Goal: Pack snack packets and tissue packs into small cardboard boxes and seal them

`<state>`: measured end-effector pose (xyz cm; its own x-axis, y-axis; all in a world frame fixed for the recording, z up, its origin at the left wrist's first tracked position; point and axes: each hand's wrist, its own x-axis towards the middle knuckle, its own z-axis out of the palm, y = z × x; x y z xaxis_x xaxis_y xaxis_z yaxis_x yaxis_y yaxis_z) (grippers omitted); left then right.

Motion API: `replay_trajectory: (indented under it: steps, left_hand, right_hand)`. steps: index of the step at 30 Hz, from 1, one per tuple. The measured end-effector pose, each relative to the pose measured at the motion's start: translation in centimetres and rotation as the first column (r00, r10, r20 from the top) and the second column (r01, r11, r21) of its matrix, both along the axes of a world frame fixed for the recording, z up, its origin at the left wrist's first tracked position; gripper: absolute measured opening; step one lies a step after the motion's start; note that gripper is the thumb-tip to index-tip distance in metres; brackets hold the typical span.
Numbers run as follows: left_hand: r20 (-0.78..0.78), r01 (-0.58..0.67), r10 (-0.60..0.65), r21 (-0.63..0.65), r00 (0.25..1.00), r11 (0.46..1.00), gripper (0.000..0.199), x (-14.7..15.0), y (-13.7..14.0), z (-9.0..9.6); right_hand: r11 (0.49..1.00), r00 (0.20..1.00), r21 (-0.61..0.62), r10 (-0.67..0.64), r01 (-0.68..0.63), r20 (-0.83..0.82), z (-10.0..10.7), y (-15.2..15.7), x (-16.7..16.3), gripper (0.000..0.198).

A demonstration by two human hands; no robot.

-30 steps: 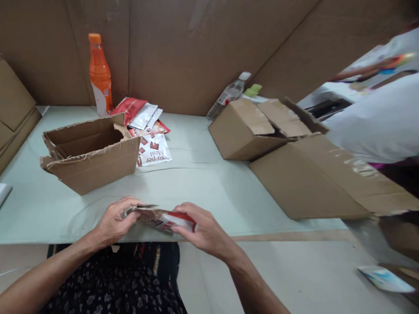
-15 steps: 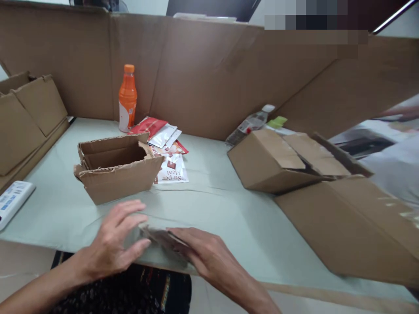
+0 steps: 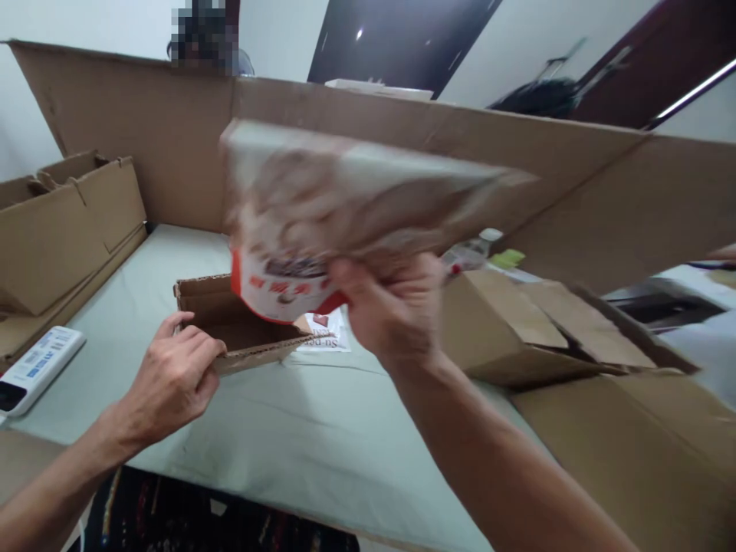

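Note:
My right hand [image 3: 391,307] grips a food packet [image 3: 299,222], raised above the table and smeared by motion. It is white and brown with a red lower edge and a printed picture. Below and to the left, my left hand [image 3: 181,364] is closed on the near-left rim of a small open cardboard box [image 3: 253,360]. The packet's lower edge overlaps the box opening from this angle. Beside the box lies a white "Su-per Meal" packet [image 3: 333,337], partly covered. The orange bottle is hidden behind the raised packet.
A white device [image 3: 43,368] lies at the left, near a larger cardboard box [image 3: 69,238]. On the right stand other cardboard boxes [image 3: 621,437], with a clear plastic bottle [image 3: 474,253] behind them. A cardboard wall [image 3: 155,138] closes the back; a person is behind it.
My right hand has lifted the packet from the near table edge up to the middle. My left hand, open before, has taken hold of the small box's rim. The view has tilted up.

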<state>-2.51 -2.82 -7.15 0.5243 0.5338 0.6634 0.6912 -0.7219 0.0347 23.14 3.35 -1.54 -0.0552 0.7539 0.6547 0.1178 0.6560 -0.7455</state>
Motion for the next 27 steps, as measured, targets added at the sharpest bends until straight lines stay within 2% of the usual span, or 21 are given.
replay_trajectory:
  steps: [2, 4, 7, 10, 12, 13, 16, 18, 22, 25, 27]
  left_hand:
    - [-0.017, -0.019, 0.019, 0.031, 1.0, 0.999, 0.021, 0.0, -0.3, 0.0]
    - [-0.044, -0.017, 0.019, 0.042, 0.999, 0.999, 0.021, -0.2, -0.2, 0.2]
    - [-0.09, 0.018, -0.015, 0.036, 0.996, 0.999, 0.023, -0.4, 0.3, 0.4]
    - [-0.118, 0.031, -0.025, 0.048, 0.993, 0.998, 0.024, -0.3, 0.8, 0.6]
    - [-0.125, 0.029, -0.022, 0.049, 0.992, 0.998, 0.023, -0.4, 0.9, 0.7]
    - [-0.127, 0.024, -0.018, 0.047, 0.992, 0.999, 0.023, -0.5, 0.9, 0.8]
    - [-0.13, -0.01, 0.015, 0.039, 0.991, 0.999, 0.022, -0.7, 0.7, 0.8]
    - [-0.13, -0.029, 0.033, 0.037, 0.991, 0.999, 0.022, -0.8, 0.6, 0.8]
    - [-0.14, -0.012, 0.014, 0.019, 0.99, 1.0, 0.024, -0.6, 0.3, 0.8]
    - [-0.184, -0.018, 0.017, -0.002, 0.983, 1.0, 0.023, -0.4, 0.2, 1.1]
    - [-0.221, -0.018, 0.016, -0.006, 0.975, 1.0, 0.022, -0.3, 0.1, 1.5]
  right_hand:
    - [0.991, 0.97, -0.081, 0.118, -0.103, 0.214, -1.0, 1.4, -0.9, 0.031]
    - [0.981, 0.886, -0.117, 0.188, -0.152, 0.424, -1.6, 1.9, -1.4, 0.028]
    - [0.986, 0.685, -0.131, 0.168, -0.106, 0.709, -1.1, 1.6, -2.6, 0.027]
    - [0.994, 0.468, -0.11, 0.099, -0.003, 0.878, 0.6, 1.3, -3.8, 0.027]
    - [0.994, 0.381, -0.108, 0.093, 0.018, 0.92, 1.7, 1.2, -4.0, 0.025]
    - [0.995, 0.365, -0.101, 0.089, 0.012, 0.927, 2.2, 1.2, -3.9, 0.024]
    - [0.999, 0.38, -0.053, 0.052, -0.009, 0.924, 3.0, 0.8, -2.9, 0.021]
    - [0.998, 0.349, -0.065, 0.051, 0.027, 0.936, 2.9, 0.6, -2.4, 0.023]
    - [0.982, 0.136, -0.164, 0.149, 0.099, 0.979, 1.8, 0.5, -3.4, 0.031]
    - [0.972, 0.052, -0.23, 0.227, 0.052, 0.972, 0.6, 1.0, -4.8, 0.04]
    - [0.943, -0.028, -0.333, 0.332, -0.018, 0.943, -0.2, 1.4, -5.7, 0.039]
